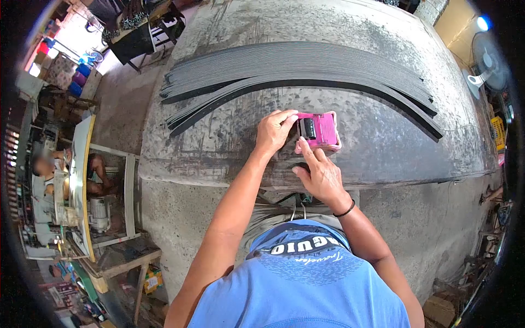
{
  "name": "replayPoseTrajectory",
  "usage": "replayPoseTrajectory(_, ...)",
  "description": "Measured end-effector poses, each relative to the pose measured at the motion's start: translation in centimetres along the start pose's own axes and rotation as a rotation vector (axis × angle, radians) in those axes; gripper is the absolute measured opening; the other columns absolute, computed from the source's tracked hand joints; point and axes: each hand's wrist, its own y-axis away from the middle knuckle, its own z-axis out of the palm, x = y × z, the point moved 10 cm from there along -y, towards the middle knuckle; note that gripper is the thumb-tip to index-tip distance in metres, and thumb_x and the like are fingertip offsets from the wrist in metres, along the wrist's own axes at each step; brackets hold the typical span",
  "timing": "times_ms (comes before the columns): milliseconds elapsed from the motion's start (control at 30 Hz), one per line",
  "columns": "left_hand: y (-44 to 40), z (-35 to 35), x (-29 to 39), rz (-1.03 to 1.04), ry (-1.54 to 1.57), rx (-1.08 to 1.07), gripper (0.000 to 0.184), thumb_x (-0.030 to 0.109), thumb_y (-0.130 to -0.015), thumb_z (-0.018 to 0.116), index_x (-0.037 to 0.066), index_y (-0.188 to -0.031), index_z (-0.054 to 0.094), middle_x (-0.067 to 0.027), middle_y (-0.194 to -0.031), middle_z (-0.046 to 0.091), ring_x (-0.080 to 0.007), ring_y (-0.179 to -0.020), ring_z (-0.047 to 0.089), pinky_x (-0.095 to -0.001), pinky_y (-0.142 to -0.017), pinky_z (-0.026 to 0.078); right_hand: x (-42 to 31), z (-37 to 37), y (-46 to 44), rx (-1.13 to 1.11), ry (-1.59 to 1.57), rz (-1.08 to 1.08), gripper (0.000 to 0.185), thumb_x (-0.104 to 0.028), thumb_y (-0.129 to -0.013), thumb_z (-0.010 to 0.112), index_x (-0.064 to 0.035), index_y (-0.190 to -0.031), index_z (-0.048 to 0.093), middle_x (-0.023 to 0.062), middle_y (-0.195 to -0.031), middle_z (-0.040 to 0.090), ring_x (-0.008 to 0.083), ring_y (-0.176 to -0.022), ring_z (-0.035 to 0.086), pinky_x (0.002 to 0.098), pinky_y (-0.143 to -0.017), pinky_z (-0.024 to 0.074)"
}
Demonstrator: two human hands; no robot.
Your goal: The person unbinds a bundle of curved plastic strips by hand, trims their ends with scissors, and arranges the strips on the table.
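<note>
A small pink device (327, 130) with a black part in its left side lies on the grey worktable (229, 147). My left hand (273, 130) is at its upper left corner, thumb and fingertips pressed together there; whatever lies between them is too small to make out. My right hand (321, 170) touches the device's lower left corner with the index finger, its thumb held apart. Beyond the device, long dark grey strips (295, 63) lie side by side in a curved bundle, their ends fanned out on both sides.
At the left, a person (54, 169) sits behind a white-topped table (82, 164) with a machine under it. A wooden bench (126, 261) stands at lower left. A fan (488, 63) is at the upper right, near a yellow crate (497, 133). The worktable's near edge runs before my body.
</note>
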Motion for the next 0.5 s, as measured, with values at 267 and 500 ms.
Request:
replayPoseTrajectory(267, 0.6, -1.0, -3.2, -0.167, 0.207, 0.132, 0.020, 0.018, -0.091, 0.064, 0.002, -0.102, 0.068, -0.0089, -0.082, 0.068, -0.0139, -0.067, 0.063, -0.0275, -0.063, 0.050, 9.3, -7.2, 4.6, 0.358, -0.210, 0.197, 0.062, -0.014, -0.087, 0.064, -0.0041, -0.143, 0.040, 0.0144, -0.103, 0.052, 0.0221, -0.076, 0.052, 0.0320, -0.066, 0.0481)
replayPoseTrajectory(500, 2.0, -3.3, -3.7, -0.187, 0.191, 0.177, 0.021, 0.020, -0.093, 0.063, 0.003, -0.103, 0.068, -0.0077, -0.087, 0.067, -0.0106, -0.074, 0.063, -0.0257, -0.064, 0.050, 19.8, -10.6, 8.2, 0.537, 0.033, 0.265, 0.055, -0.017, -0.089, 0.063, -0.0020, -0.139, 0.045, 0.0173, -0.119, 0.056, 0.0296, -0.106, 0.055, 0.0416, -0.091, 0.0449)
